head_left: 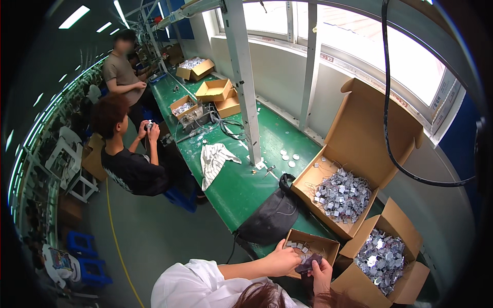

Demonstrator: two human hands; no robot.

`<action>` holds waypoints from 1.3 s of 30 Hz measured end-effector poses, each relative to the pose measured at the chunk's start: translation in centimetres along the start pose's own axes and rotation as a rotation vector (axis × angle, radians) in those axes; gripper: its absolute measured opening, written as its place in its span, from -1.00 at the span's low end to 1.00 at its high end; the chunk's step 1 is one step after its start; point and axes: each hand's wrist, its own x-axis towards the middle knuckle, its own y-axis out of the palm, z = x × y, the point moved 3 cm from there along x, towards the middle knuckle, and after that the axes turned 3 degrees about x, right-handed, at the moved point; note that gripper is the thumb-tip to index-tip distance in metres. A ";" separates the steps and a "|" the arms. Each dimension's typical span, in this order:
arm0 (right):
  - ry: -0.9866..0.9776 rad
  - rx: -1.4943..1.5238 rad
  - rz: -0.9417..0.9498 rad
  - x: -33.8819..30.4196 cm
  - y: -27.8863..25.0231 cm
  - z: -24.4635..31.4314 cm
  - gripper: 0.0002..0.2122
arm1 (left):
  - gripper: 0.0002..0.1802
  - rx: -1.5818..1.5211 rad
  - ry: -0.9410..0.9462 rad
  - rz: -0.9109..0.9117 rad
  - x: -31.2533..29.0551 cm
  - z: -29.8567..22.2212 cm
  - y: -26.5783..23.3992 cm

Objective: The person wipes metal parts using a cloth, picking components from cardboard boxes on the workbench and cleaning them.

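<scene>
My right hand (322,274) is closed on a dark, crumpled piece that looks like cloth (309,263). Just left of it, my left hand (282,260) has bent fingers at the edge of that dark piece. Whatever its fingertips pinch is too small to make out. Both hands are over the near side of a small open carton (328,250). Inside that carton lie several small pale square parts (296,245) with thin wires.
A large open box (354,231) and a second carton (393,210), both filled with small silvery parts, stand to the right. A black mesh bag (269,218), a striped cloth (215,159) and a metal post (244,87) are on the green bench (226,197). Two people (133,169) are at the left.
</scene>
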 end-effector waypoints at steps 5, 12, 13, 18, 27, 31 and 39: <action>-0.057 -0.090 0.057 0.3 0.4 0.4 -0.92 | -0.81 -0.096 0.089 0.004 0.4 0.0 0.0; -0.027 0.052 0.001 1.3 0.1 0.4 -0.88 | -0.77 -0.378 -0.053 0.036 0.7 2.0 -2.3; -0.028 0.053 0.010 1.5 0.2 0.5 -0.88 | -0.79 -0.398 -0.073 0.009 0.5 2.6 -2.9; 0.028 0.115 -0.025 2.8 -1.5 -0.8 -0.87 | -0.77 -0.282 -0.292 -0.286 -0.9 10.8 -10.0; -0.011 0.027 0.020 4.5 -3.4 -3.9 -0.90 | -0.83 -0.062 -0.488 -0.820 -3.6 15.0 -22.7; -0.002 0.056 0.020 5.0 -2.5 -3.4 -0.91 | -0.81 -0.216 -0.273 -0.617 -0.2 10.5 -15.5; 0.012 -0.056 0.129 4.4 1.3 -1.2 -0.91 | -0.71 -0.535 0.008 -0.135 3.5 3.7 -1.5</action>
